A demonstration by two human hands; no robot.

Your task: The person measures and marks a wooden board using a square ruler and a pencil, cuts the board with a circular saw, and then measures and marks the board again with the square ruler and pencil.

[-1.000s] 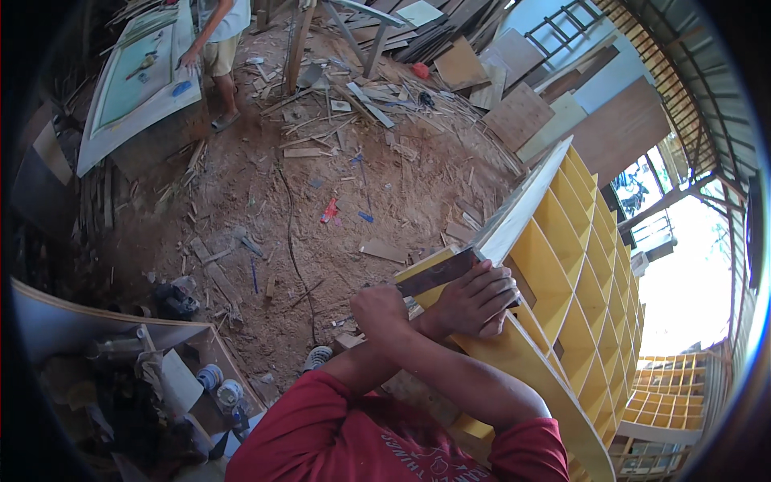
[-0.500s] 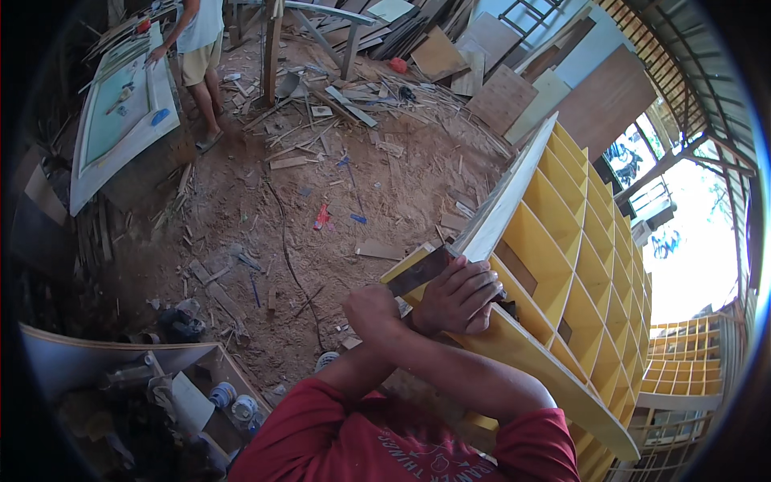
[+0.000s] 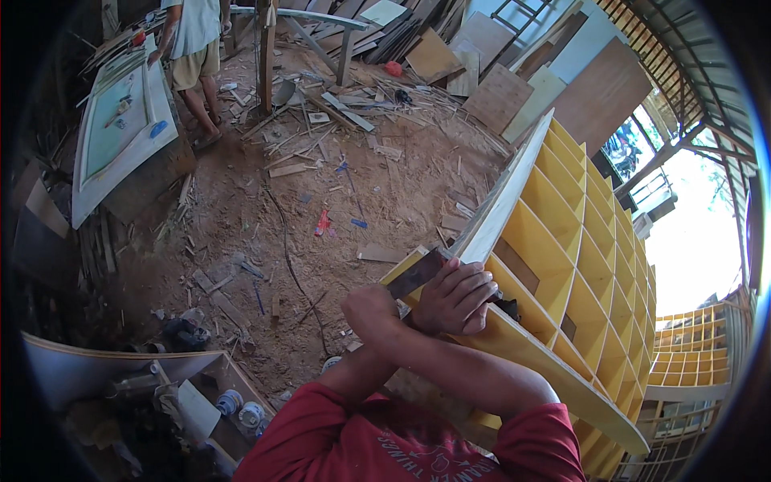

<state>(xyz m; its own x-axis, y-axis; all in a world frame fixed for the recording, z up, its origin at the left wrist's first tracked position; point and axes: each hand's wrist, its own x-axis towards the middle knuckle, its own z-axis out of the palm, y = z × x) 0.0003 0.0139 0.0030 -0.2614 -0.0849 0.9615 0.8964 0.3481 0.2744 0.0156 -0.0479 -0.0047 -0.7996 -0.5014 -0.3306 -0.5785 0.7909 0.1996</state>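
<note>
A dark flat tool point(image 3: 414, 275) is pressed against the corner of the yellow shelf unit point(image 3: 562, 233), at 5 o'clock from the picture's middle. The right hand point(image 3: 454, 296) is laid over it, fingers point(image 3: 474, 281) curled closed on it. The left hand point(image 3: 371, 309) sits just beside at 9 o'clock; its fingers cannot be told. A small red packet point(image 3: 323, 223) lies on the sawdust floor point(image 3: 241, 225) at 11 o'clock.

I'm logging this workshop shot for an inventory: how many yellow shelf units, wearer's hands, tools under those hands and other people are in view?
yellow shelf units: 2
wearer's hands, left hand and right hand: 2
dark flat tool under the hands: 1
other person standing by: 1
Total: 6
</note>
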